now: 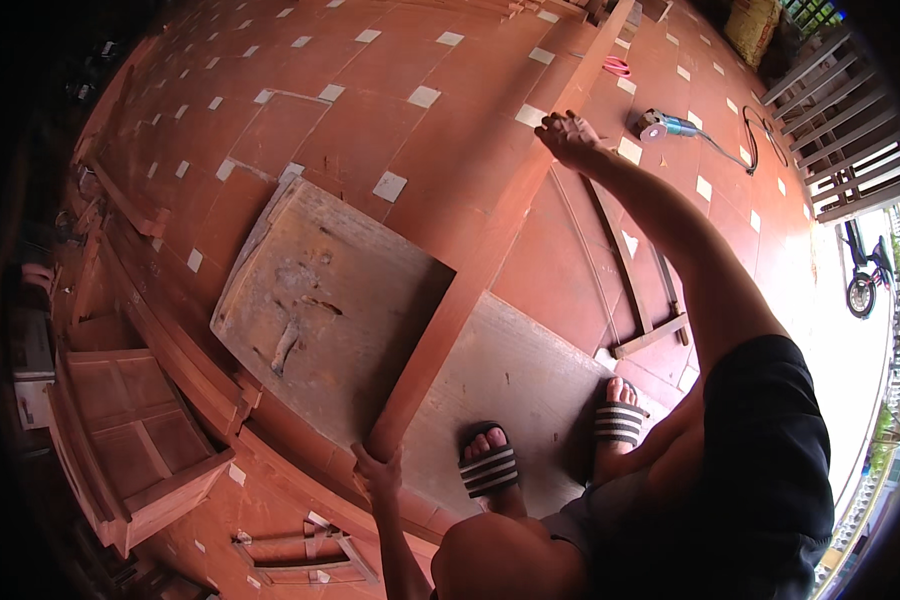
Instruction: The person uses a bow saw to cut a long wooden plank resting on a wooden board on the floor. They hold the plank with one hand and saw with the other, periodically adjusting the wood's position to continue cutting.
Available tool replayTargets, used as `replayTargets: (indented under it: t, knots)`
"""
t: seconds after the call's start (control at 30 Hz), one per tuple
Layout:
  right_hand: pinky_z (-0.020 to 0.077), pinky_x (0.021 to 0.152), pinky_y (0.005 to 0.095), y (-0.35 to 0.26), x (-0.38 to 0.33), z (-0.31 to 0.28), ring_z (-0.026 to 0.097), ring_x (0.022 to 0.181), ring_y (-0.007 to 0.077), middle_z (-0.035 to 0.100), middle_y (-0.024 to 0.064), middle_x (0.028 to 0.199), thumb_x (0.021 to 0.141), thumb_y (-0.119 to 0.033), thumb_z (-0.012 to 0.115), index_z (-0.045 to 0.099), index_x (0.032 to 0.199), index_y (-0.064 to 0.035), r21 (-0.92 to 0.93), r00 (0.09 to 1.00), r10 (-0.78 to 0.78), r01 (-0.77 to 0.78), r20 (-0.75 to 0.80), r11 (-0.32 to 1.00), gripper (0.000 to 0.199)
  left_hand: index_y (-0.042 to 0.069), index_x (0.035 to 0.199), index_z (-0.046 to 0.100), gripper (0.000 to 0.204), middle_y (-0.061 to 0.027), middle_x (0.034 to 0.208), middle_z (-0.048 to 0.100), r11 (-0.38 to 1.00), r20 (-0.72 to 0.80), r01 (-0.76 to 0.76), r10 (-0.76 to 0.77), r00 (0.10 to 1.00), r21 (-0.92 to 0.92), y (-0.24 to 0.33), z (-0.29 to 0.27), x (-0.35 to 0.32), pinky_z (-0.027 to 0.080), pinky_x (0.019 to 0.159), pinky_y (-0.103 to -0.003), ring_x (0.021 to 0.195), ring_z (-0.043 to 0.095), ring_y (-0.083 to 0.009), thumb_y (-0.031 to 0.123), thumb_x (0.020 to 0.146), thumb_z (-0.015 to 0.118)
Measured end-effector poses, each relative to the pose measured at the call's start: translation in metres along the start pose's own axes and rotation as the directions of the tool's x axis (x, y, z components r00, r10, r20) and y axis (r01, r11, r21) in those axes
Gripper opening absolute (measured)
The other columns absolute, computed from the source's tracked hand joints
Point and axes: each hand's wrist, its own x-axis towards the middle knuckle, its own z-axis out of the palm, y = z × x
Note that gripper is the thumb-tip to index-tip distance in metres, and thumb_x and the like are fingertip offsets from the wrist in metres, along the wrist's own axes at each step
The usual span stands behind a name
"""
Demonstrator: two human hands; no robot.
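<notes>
Wooden beam (485,245), long and reddish-brown, runs diagonally from near the person's left knee to the far upper edge of view. It passes over a worn, greyish slab (370,300) with knots and hollows in its face; contact between the two cannot be told. Left hand (378,473) at the near end, fingers closed in around the wood, thumb to the outer side. Right hand (573,138) much farther along, at the beam's right edge, arm stretched out, fingers extended and loosely spread, not wrapped round anything; whether the palm bears on the wood, cannot tell. Right of the near end, a pale plank (515,350) on the reddish tiled floor (300,85); whether it joins the slab beneath the beam is hidden. Striped left sandal (490,470) on this plank, striped right sandal (618,423) by its far edge. Beyond the right forearm, a blue and silver power tool (670,125) lies on the tiles, dark cord (720,148) trailing right. Pink coil (617,67) farther up, close to the beam. Narrow wooden strips (625,265) lie below the right forearm. Left side: panelled wooden piece (140,430), long curved rails (160,320) near it. Small wooden frame (305,548) flat on the floor, low in view.
</notes>
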Motion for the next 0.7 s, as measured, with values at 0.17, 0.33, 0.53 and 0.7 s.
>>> replayTargets:
  t: [0.17,0.33,0.53,0.7]
  knots:
    - [0.0489,0.104,0.0512,0.067,-0.049,-0.057,0.061,0.125,0.03,0.065,0.0109,0.13,0.094,-0.013,0.06,0.061,0.132,-0.0121,0.145,0.994,0.071,-0.083,0.084,0.986,0.038,0.003,0.112,0.05,0.064,-0.0319,0.096,0.07,0.985,0.031,-0.159,0.161,0.986,-0.066,0.082,0.018,0.038,0.054,0.083,-0.061,0.095,0.07,-0.053,0.041,0.079,0.089]
    - [0.0537,0.098,0.0479,0.113,-0.138,-0.129,0.066,0.117,0.0325,0.069,0.0121,0.126,0.081,-0.017,0.084,0.066,0.126,-0.0097,0.229,0.964,0.226,-0.254,0.138,0.94,0.05,0.002,0.116,0.051,0.064,-0.0313,0.099,0.071,0.974,0.1,-0.224,0.22,0.97,0.037,0.127,0.018,0.048,0.055,0.085,-0.059,0.098,0.069,-0.0524,0.045,0.083,0.084]
    - [0.0526,0.102,0.0469,0.107,-0.304,-0.212,0.068,0.112,0.0316,0.071,0.0133,0.115,0.083,-0.017,0.086,0.068,0.123,-0.0045,0.186,0.769,0.247,-0.427,0.59,0.885,0.045,0.001,0.127,0.052,0.074,-0.0258,0.118,0.065,0.826,0.236,-0.434,0.369,0.899,0.36,0.144,-0.015,0.059,0.055,0.09,-0.056,0.114,0.064,-0.0455,0.05,0.08,0.084]
    - [0.0502,0.103,0.045,0.064,-0.419,-0.25,0.068,0.114,0.0296,0.072,0.0121,0.115,0.084,-0.02,0.085,0.07,0.121,-0.004,0.125,0.54,0.237,-0.549,0.807,0.826,0.043,0.0,0.121,0.054,0.069,-0.0248,0.115,0.063,0.789,0.233,-0.585,0.543,0.807,0.189,0.164,0.009,0.088,0.054,0.09,-0.056,0.112,0.063,-0.0446,0.046,0.08,0.085]
